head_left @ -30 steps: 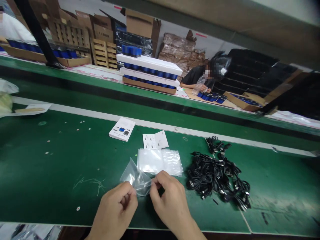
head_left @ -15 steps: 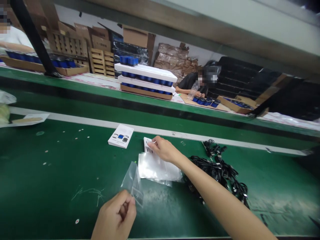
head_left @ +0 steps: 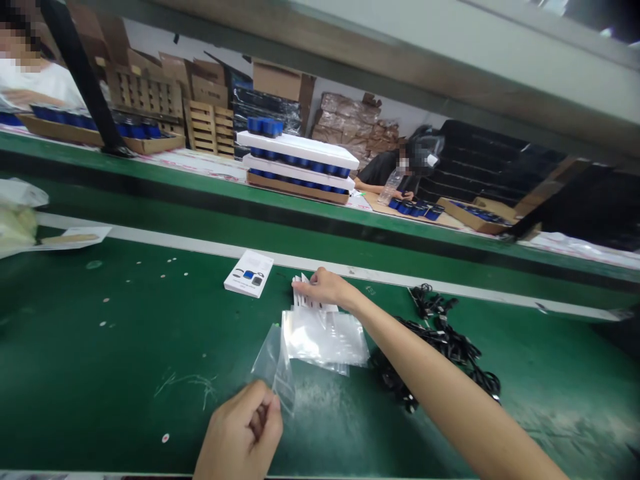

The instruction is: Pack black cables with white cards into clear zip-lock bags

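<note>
Your left hand (head_left: 243, 430) pinches a clear bag (head_left: 273, 367) upright. The white box (head_left: 249, 273) beyond it has print too small to read. Your right hand (head_left: 323, 288) has left the bag and now lies on the white cards (head_left: 307, 300); whether it grips them can't be told. Loose bags (head_left: 325, 339) and black cables (head_left: 435, 340) lie rightward.

there were one left hand (head_left: 241, 433) and one right hand (head_left: 324, 288) of the person, one clear plastic bag (head_left: 270, 363), one stack of clear plastic bags (head_left: 325, 339) and one small pile of white cards (head_left: 311, 301). i counted also one white printed box (head_left: 249, 273) and one heap of black cables (head_left: 435, 340), too tangled for counting. farther away were two white foam sheets (head_left: 297, 148), one plastic bottle (head_left: 390, 188), and two co-workers, one (head_left: 35, 87) and other (head_left: 385, 170).
</note>
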{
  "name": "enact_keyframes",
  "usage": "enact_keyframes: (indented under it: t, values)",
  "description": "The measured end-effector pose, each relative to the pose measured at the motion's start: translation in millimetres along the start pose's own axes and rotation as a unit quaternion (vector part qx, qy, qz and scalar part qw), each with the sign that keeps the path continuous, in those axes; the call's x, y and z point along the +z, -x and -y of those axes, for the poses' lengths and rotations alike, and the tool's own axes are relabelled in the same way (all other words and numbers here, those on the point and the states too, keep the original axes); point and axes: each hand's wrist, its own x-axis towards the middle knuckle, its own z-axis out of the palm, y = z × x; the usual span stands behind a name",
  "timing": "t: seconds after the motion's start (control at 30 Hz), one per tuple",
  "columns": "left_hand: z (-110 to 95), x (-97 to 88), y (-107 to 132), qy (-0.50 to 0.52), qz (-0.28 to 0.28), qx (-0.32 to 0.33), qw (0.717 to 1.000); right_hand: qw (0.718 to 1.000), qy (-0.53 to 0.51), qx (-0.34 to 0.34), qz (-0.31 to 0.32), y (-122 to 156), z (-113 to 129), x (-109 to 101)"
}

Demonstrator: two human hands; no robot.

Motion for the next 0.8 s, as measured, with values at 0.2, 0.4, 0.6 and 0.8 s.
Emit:
enact_keyframes:
  t: [0.2,0.4,0.6,0.8]
  values:
    - [-1,0.4,-1,0.006,0.017,-0.042,0.999,0.993,-0.118,0.0,0.002,0,-26,11]
    - [-2,1.6,3,0.071,0.019,-0.136,0.988,0.975,-0.193,-0.011,-0.106,23,-43,5]
    - [6,-0.9,-4,0.325,0.019,-0.296,0.898,0.949,-0.224,-0.117,-0.187,121,-40,15]
    - [-5,-3.0,-11,0.258,-0.086,-0.261,0.926,0.931,-0.169,-0.275,-0.173,169,-21,94]
